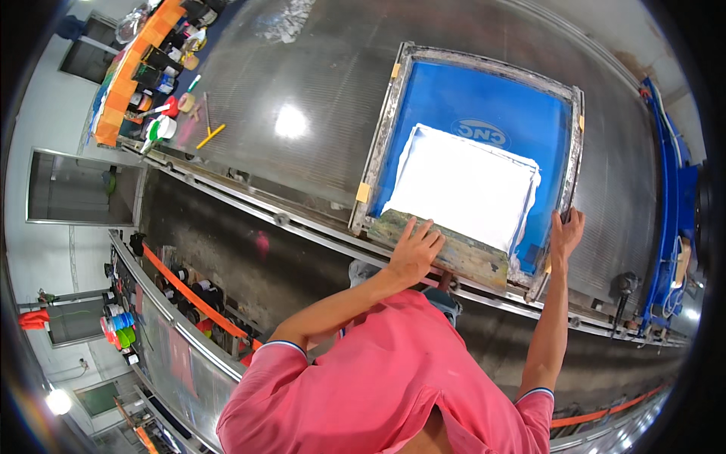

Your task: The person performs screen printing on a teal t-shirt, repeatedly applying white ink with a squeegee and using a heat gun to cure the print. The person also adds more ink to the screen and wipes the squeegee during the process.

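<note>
A screen printing frame with a blue mesh lies on the long grey table. White ink covers a rough rectangle in the lower half of the mesh. My left hand grips a wide, paint-stained squeegee, fingers over its upper edge. The squeegee lies tilted along the near end of the frame, at the lower border of the white. At the frame's right rail, near its lower corner, my right hand is closed around the edge. Its fingertips are partly hidden.
Ink pots and bottles crowd an orange-edged shelf at the far left. Beside them lie a yellow-handled tool and a white tub with green. A metal rail runs along the table's near edge. Blue machinery stands at the right.
</note>
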The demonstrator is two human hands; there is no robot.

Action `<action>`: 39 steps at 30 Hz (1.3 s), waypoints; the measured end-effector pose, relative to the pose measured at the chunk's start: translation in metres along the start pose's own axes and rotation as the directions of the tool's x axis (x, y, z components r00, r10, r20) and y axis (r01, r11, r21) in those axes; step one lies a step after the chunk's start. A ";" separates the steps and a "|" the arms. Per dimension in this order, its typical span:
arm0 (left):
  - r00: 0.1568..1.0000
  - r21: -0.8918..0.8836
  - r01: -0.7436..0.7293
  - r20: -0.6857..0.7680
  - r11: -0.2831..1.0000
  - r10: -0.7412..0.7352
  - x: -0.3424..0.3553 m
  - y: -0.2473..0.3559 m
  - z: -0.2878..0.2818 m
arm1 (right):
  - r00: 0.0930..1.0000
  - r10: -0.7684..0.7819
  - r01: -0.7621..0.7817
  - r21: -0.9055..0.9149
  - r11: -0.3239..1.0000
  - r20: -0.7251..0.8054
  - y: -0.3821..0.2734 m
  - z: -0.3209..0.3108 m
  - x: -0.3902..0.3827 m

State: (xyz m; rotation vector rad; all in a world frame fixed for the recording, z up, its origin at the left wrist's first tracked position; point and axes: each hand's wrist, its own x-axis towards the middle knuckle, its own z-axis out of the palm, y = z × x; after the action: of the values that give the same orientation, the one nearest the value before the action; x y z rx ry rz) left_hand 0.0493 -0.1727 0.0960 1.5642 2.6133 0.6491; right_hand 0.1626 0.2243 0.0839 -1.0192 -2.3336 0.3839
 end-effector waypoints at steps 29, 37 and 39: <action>0.912 0.167 0.341 0.179 0.925 -0.369 -0.128 -0.415 -0.215 | 0.904 0.208 -0.358 0.398 0.845 0.372 -0.420 0.210 -0.169; 0.887 0.170 0.285 0.325 0.943 -0.327 -0.133 -0.430 -0.233 | 0.804 0.013 -0.493 0.654 0.574 0.595 -0.385 0.217 -0.185; 0.880 0.140 0.299 0.343 0.944 -0.329 -0.135 -0.425 -0.235 | 0.791 -0.037 -0.467 0.643 0.607 0.611 -0.380 0.216 -0.186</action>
State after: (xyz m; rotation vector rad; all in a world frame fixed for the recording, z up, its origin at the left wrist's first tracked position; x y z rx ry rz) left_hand -0.2941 -0.5402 0.1306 1.0999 2.5424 0.2049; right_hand -0.0836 -0.1766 0.0154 -0.7909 -2.0732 1.8663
